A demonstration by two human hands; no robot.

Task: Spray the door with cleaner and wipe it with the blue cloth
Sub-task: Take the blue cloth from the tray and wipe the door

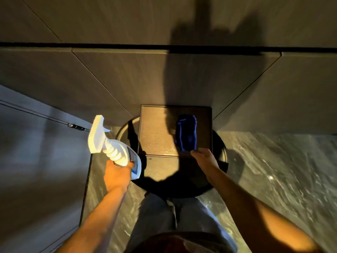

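Observation:
My left hand (117, 175) grips a white spray bottle (113, 145) by its neck, nozzle pointing up and away toward the wall panels. A folded blue cloth (186, 132) lies on a dark square box (155, 132). My right hand (204, 157) rests at the near end of the cloth, fingers touching its edge; whether they pinch it is hidden. A grey door (36, 143) with a hinge stands at the left.
The box sits on a round dark stool or table (221, 152) directly ahead of my legs. Wood-grain wall panels (164, 75) fill the view ahead. Glossy marble floor (273, 170) spreads to the right and between me and the door.

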